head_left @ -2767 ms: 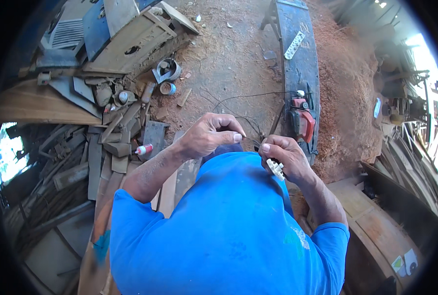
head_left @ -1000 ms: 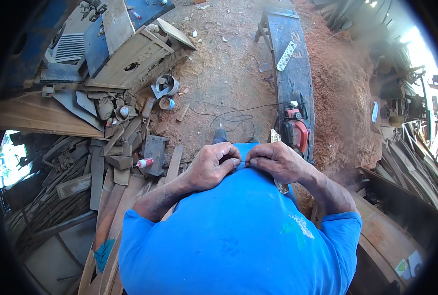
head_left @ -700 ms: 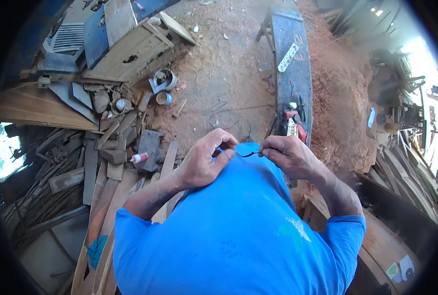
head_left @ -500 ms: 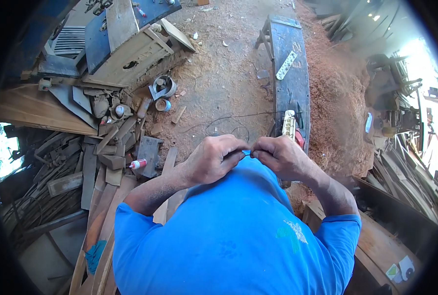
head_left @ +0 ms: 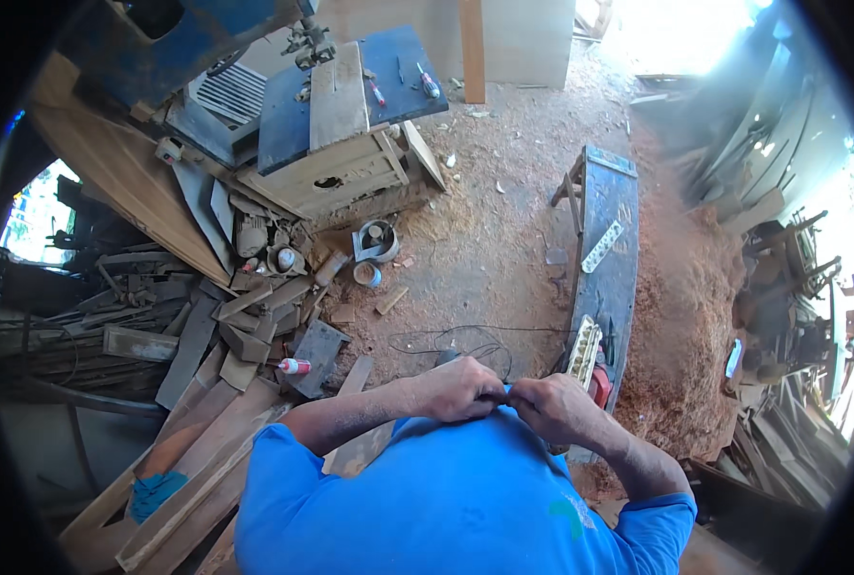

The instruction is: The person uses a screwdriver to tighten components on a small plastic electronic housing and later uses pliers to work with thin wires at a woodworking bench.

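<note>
In front of my body my two hands are close together, fingers curled and pinched at the front of my blue shirt [head_left: 465, 489]. My left hand [head_left: 458, 390] is closed on the shirt's cloth, its fingertips pointing right. Beside it my right hand [head_left: 559, 406] is also closed, with a bit of blue cloth showing between the two hands. The fingertips are partly hidden. Just beyond my right hand, a pale perforated strip [head_left: 585, 347] lies on a narrow dark bench [head_left: 603, 278], next to a red object [head_left: 600, 386].
Another perforated strip [head_left: 602, 246] lies farther along the bench. At left are stacked boards [head_left: 202, 460], a red-and-white bottle [head_left: 294, 366] and a small tub [head_left: 367, 275]. A blue-topped machine [head_left: 388, 72] stands far left. A cable [head_left: 484, 337] crosses the dusty floor.
My view has tipped up and to the left, so hands and bench appear lower and more of the far room shows. Both hands stay closed at the shirt front.
</note>
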Demonstrator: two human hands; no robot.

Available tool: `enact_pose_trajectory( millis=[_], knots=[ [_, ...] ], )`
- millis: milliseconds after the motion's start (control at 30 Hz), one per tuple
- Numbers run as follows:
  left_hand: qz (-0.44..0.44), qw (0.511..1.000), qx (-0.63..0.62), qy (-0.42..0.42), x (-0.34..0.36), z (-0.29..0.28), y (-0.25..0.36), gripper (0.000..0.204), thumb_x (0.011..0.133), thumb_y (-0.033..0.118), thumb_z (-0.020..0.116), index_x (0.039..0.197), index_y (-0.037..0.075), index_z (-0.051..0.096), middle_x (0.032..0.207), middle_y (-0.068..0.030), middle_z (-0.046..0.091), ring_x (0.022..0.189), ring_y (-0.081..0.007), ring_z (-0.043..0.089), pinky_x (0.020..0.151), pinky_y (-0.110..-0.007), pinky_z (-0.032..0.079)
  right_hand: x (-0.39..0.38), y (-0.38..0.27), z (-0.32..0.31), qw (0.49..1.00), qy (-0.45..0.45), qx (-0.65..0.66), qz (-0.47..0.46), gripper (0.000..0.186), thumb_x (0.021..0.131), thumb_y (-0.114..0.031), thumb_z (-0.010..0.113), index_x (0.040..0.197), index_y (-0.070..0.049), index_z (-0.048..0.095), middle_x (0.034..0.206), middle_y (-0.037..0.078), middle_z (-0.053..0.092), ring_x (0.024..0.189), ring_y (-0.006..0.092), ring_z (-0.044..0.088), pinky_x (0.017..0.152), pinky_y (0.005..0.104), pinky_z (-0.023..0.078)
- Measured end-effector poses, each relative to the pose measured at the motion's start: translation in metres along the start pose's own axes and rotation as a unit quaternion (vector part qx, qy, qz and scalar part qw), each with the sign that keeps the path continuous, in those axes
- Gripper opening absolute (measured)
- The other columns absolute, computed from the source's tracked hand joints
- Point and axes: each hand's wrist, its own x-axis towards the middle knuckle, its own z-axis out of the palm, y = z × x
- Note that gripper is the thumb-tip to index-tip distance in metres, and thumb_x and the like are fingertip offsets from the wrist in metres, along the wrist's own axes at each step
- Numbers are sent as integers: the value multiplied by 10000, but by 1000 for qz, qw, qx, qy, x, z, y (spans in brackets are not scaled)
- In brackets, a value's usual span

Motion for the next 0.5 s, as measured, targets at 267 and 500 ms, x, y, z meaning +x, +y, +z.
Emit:
enact_pose_trajectory(
  millis=[267,500],
  knots=[
    [-94,991,-58,76,-21,18,-3,139,780,92,646,888,8,672,767,-158,661,719,-293,678,653,-369,523,11,-8,8,998,-64,-14,1,160,897,-185,579,965,-69,666,718,190,648,679,395,656,614,488,511],
    [-34,968,-26,245,-33,41,-5,101,771,68,668,857,18,651,726,-152,627,633,-291,660,583,-379,523,11,-7,11,993,-19,114,-8,200,908,-147,568,1029,-48,693,874,187,697,789,374,680,714,449,535]
  ],
)
